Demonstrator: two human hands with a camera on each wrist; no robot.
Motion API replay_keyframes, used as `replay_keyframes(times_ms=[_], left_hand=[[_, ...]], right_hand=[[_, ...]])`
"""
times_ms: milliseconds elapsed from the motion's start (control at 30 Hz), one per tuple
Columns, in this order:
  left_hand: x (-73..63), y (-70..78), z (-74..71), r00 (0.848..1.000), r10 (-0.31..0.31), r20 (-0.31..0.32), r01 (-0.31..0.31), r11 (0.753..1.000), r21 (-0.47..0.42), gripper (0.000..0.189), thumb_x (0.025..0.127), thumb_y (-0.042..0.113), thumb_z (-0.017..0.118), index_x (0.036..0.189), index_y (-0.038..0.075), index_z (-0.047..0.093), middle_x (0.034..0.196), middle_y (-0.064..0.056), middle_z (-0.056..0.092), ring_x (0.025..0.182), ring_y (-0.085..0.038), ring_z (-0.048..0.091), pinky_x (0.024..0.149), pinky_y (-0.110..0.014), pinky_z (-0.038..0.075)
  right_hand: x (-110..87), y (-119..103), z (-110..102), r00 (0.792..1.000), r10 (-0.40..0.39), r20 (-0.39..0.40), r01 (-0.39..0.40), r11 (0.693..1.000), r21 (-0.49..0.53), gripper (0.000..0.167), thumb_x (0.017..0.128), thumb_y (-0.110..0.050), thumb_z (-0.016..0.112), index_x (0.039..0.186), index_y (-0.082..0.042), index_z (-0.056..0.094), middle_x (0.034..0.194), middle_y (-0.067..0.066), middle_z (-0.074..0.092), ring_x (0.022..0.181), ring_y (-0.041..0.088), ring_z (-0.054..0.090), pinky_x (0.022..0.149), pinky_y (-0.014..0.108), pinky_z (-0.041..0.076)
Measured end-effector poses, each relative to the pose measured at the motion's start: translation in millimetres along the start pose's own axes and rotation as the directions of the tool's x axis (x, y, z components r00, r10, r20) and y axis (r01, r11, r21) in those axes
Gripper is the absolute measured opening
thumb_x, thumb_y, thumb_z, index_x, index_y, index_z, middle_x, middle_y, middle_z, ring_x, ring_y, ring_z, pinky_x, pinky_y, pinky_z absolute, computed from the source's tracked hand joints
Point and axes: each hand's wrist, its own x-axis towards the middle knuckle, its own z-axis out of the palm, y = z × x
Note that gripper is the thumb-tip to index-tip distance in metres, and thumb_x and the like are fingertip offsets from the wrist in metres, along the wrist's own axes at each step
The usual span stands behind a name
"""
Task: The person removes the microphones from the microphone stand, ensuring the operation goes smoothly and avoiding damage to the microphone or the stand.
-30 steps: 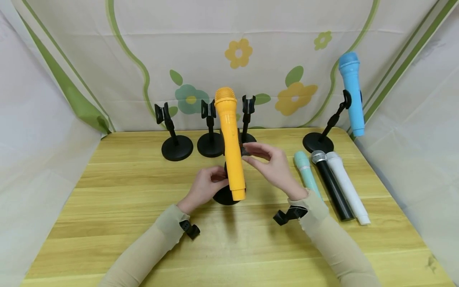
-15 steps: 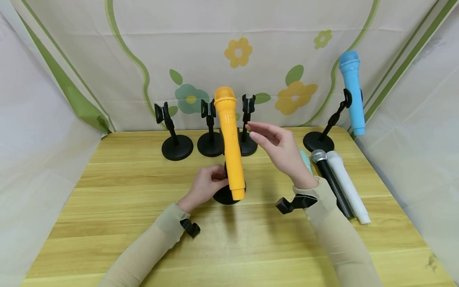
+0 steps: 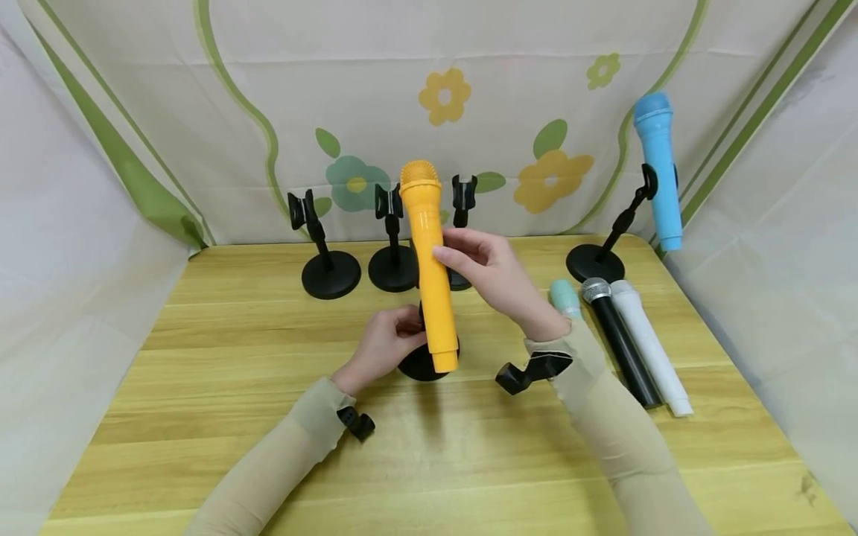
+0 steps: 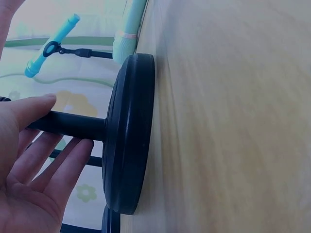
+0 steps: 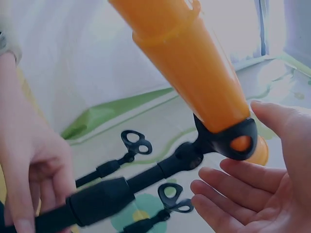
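Observation:
A yellow-orange microphone leans in the clip of a black microphone stand, which stands on the table in front of me. My left hand holds the stand's pole just above the round base, thumb on one side and fingers on the other. Beside the microphone is my right hand, its thumb at the microphone's edge and its loosely bent fingers close to the clip. Whether those fingers touch the clip cannot be told. From above, the microphone hides most of the stand.
Several black stands with bare clips, such as the left one, line the table's back. At back right a stand bears a blue microphone. Mint, black and white microphones lie to the right. A curtain hangs behind.
My right hand came off the stand's clip area, moved up and right, then returned left to the microphone's side. The left hand, stand and yellow-orange microphone have stayed in place.

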Motion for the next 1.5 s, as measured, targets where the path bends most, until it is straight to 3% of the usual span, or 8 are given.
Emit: replay_keyframes(times_ms=[233,333,667,1267,1500], left_hand=[[5.3,-32.6,6.3,1.000,0.006,-0.028,-0.005,1.000,0.020,0.022,0.091,-0.003,0.075,0.112,-0.003,0.072,0.104,-0.015,0.073,0.093,-0.028,0.072,0.082,-0.036,0.060],[5.6,-36.2,5.9,0.999,0.020,-0.039,-0.020,1.000,0.017,0.023,0.091,-0.001,0.076,0.113,-0.001,0.073,0.106,-0.013,0.073,0.094,-0.026,0.072,0.082,-0.036,0.060],[8.5,-36.2,3.5,0.998,0.059,-0.036,-0.058,0.998,0.025,0.016,0.092,0.007,0.078,0.108,0.008,0.076,0.101,-0.003,0.075,0.090,-0.016,0.073,0.079,-0.030,0.060],[10.8,-35.3,2.5,0.990,0.140,-0.008,-0.139,0.988,0.061,0.018,0.092,0.003,0.077,0.109,0.006,0.074,0.102,-0.003,0.075,0.090,-0.014,0.072,0.078,-0.029,0.060],[11.9,-34.5,2.4,0.991,0.134,-0.007,-0.133,0.989,0.070,0.019,0.091,0.003,0.078,0.109,0.006,0.074,0.103,-0.004,0.075,0.090,-0.015,0.073,0.078,-0.028,0.060]], right_hand=[[5.9,1.2,10.2,0.999,0.035,0.022,-0.037,0.995,0.093,0.038,0.102,-0.024,0.064,0.133,-0.002,0.064,0.117,0.013,0.067,0.103,0.028,0.064,0.091,0.040,0.056],[6.3,1.7,12.3,0.999,0.039,0.017,-0.041,0.991,0.130,0.038,0.102,-0.023,0.064,0.132,-0.001,0.064,0.118,0.013,0.067,0.104,0.028,0.064,0.094,0.041,0.055],[8.4,-0.9,12.8,0.998,0.054,-0.035,-0.045,0.977,0.208,0.036,0.098,-0.016,0.069,0.130,0.001,0.065,0.116,0.015,0.068,0.102,0.028,0.064,0.096,0.040,0.053],[14.9,-1.6,10.5,0.997,0.021,-0.074,-0.002,0.971,0.240,0.037,0.098,-0.011,0.069,0.131,0.003,0.063,0.118,0.017,0.066,0.104,0.029,0.063,0.094,0.038,0.054],[19.1,-5.2,10.2,0.996,0.000,-0.090,0.021,0.971,0.240,0.037,0.097,-0.009,0.070,0.130,0.005,0.062,0.114,0.018,0.066,0.102,0.030,0.063,0.094,0.038,0.054]])
